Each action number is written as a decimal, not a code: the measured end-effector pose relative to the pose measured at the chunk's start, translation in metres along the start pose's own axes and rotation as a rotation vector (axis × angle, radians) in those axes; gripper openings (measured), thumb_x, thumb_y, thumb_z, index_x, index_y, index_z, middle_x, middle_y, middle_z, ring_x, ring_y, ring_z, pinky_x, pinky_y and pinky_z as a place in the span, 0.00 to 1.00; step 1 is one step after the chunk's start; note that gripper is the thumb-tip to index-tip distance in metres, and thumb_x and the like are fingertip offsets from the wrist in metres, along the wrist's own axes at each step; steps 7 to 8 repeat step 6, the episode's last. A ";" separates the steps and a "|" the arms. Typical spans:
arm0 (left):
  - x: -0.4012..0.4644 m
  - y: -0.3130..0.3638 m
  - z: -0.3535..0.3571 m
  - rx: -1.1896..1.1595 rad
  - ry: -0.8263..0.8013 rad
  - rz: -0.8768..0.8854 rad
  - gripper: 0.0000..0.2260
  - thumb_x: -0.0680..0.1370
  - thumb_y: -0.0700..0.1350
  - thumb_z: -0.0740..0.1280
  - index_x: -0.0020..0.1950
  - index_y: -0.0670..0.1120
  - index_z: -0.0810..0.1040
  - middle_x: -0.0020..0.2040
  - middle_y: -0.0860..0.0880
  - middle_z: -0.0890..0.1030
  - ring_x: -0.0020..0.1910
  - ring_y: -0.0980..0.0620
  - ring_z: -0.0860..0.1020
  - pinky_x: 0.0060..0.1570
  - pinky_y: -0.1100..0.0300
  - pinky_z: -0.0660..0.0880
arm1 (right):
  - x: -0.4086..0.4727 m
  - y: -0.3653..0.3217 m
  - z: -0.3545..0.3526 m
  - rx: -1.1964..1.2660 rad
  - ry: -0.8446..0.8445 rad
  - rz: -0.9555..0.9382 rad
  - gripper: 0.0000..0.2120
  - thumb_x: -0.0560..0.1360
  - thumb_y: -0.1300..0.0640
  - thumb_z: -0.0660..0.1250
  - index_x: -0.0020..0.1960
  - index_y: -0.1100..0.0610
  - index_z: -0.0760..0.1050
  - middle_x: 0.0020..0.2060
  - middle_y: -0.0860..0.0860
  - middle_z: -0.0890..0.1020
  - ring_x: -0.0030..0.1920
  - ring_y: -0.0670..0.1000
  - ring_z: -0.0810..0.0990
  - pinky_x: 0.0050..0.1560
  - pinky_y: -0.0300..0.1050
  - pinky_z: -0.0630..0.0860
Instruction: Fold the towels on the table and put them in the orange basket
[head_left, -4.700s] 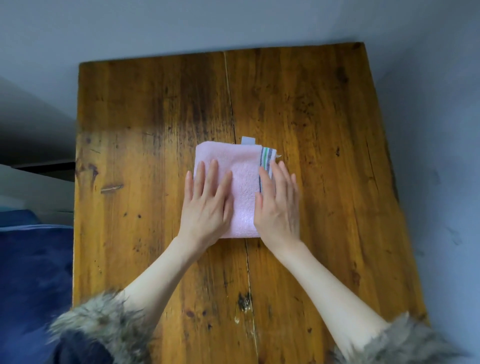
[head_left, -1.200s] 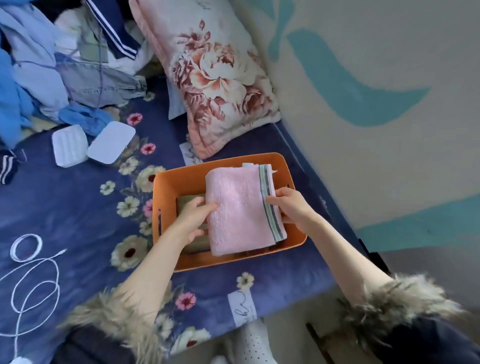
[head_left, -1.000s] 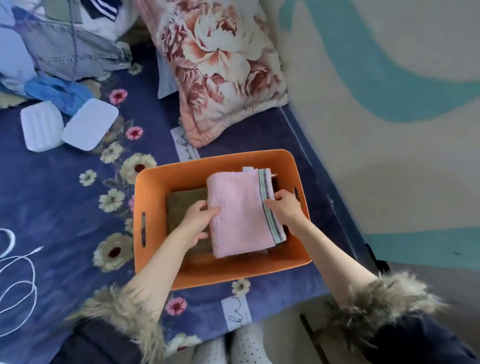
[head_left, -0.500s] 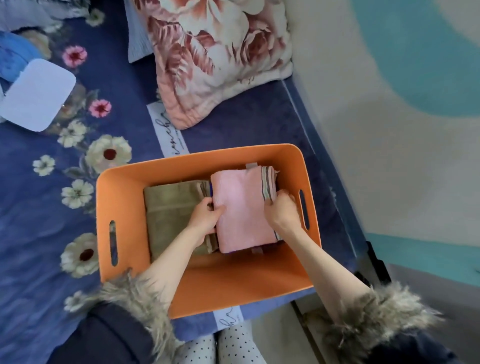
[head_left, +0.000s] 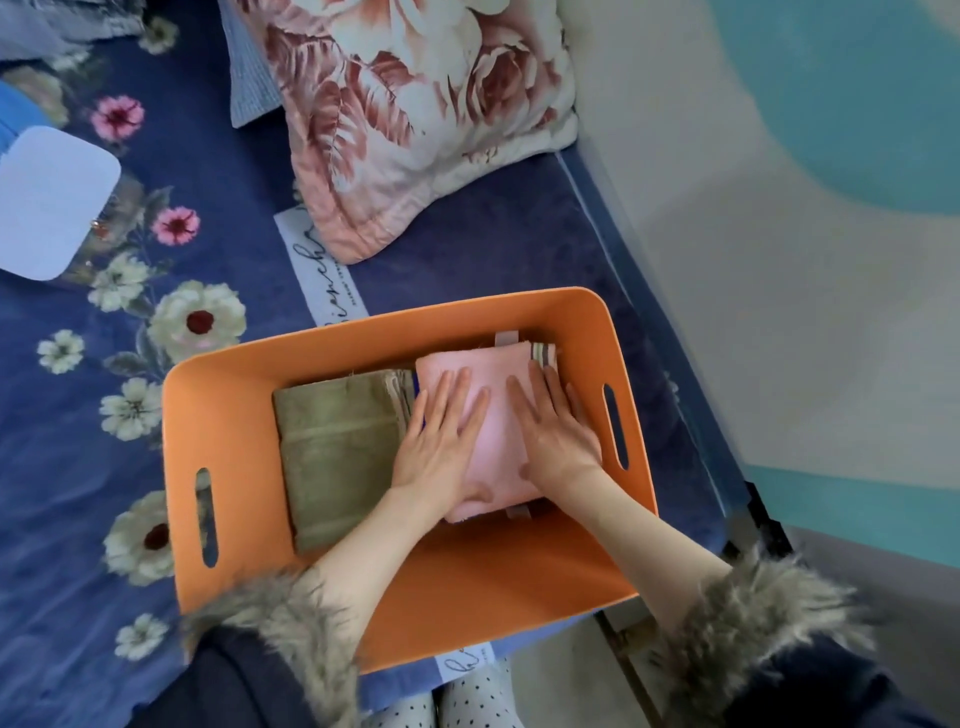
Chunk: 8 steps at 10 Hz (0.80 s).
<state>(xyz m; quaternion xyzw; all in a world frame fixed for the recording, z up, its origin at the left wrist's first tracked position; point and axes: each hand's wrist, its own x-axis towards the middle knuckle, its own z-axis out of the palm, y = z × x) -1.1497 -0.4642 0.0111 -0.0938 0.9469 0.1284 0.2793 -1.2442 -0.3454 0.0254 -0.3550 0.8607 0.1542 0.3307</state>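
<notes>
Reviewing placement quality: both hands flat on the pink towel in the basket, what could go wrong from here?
1. The pink towel overlaps the green towel; lifting the left hand or right hand may drag it crooked.
2. The orange basket overhangs the blue floral bedspread edge; pressing down could tip it.

Your basket (head_left: 519, 571) sits on the bed (head_left: 467, 260), with the pillow (head_left: 415, 104) behind it and the wall (head_left: 779, 260) to its right. Inside, two folded towels lie side by side and touching: one towel (head_left: 332, 452) left, the other towel (head_left: 496, 415) right. Your left hand (head_left: 436, 447) and right hand (head_left: 556, 436) lie flat on the right one.
</notes>
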 end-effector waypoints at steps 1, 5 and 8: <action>0.014 -0.006 0.009 0.011 -0.037 -0.011 0.54 0.68 0.68 0.66 0.74 0.47 0.31 0.69 0.45 0.24 0.71 0.44 0.27 0.70 0.50 0.30 | 0.015 0.000 0.007 -0.027 -0.045 0.008 0.47 0.75 0.47 0.64 0.74 0.52 0.29 0.73 0.56 0.30 0.74 0.55 0.32 0.73 0.50 0.36; 0.023 0.001 -0.003 0.008 -0.163 -0.061 0.54 0.69 0.64 0.68 0.75 0.47 0.31 0.73 0.43 0.28 0.72 0.44 0.28 0.71 0.49 0.32 | 0.002 0.003 -0.001 0.343 0.051 -0.041 0.38 0.77 0.54 0.62 0.77 0.53 0.40 0.76 0.55 0.39 0.76 0.54 0.38 0.75 0.49 0.42; 0.020 0.005 -0.010 0.018 -0.172 -0.078 0.54 0.69 0.63 0.69 0.75 0.46 0.32 0.74 0.43 0.29 0.73 0.44 0.30 0.71 0.49 0.34 | -0.024 0.012 -0.025 0.808 0.271 0.011 0.27 0.78 0.55 0.61 0.75 0.55 0.58 0.75 0.53 0.58 0.74 0.54 0.58 0.73 0.46 0.57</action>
